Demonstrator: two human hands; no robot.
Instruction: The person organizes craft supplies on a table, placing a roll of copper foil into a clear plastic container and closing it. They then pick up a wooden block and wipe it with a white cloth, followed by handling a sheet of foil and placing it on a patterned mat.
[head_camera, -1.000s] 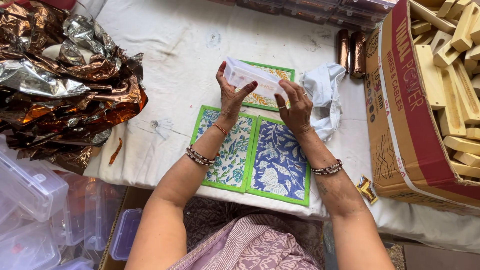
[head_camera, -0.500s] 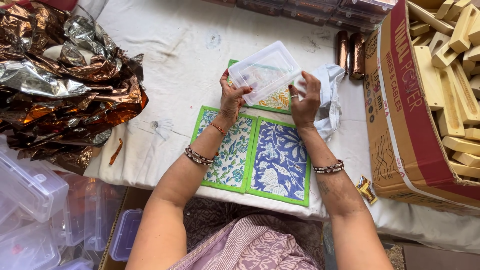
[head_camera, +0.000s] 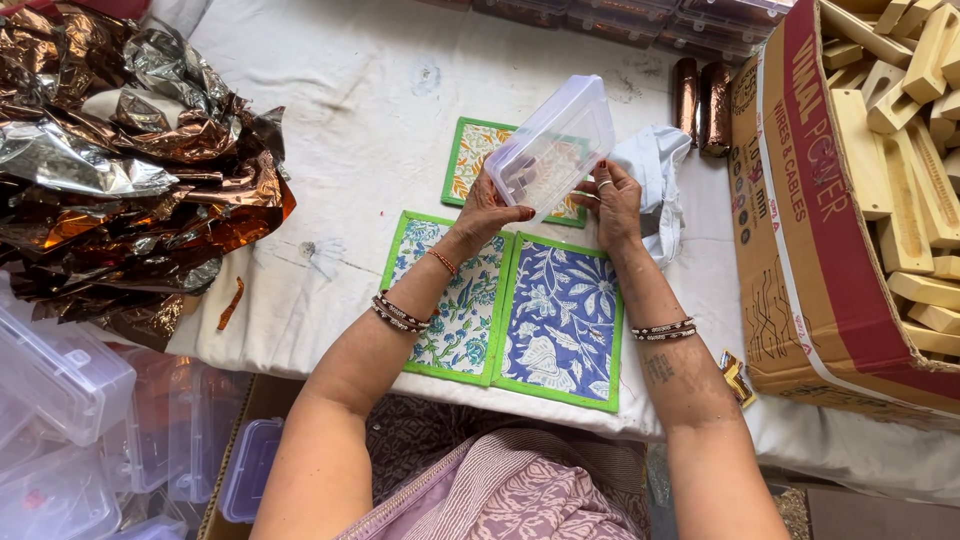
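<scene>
While both hands grip it from either side, a clear rectangular plastic box with a pale lilac tint (head_camera: 552, 147) is held tilted above the white cloth-covered table (head_camera: 330, 120), its far end raised toward the right. The left hand (head_camera: 488, 207) closes its fingers on the box's near left corner, and the right hand (head_camera: 615, 198), wearing a ring, holds the near right edge between thumb and fingertips. Beaded bangles circle both wrists. Beneath the box lies an orange-and-green floral fabric mat with a green border (head_camera: 478, 150), partly hidden by it. Nearer the person, two more green-bordered printed mats lie side by side and touching: a teal-and-white floral one (head_camera: 460, 310) on the left, under the left forearm, and a blue-and-white floral one (head_camera: 562, 325) on the right. A crumpled white cloth (head_camera: 655, 175) sits just right of the right hand. Far right of that, two copper-coloured foil-wrapped cylinders (head_camera: 700, 90) stand beside a large red-and-brown cardboard carton (head_camera: 800, 250) filled with pale wooden blocks (head_camera: 905, 130). A heap of crinkled copper and silver foil sheets (head_camera: 120, 160) covers the left end of the table. Below the table's near left edge, more clear plastic boxes (head_camera: 70, 400) are stacked.
</scene>
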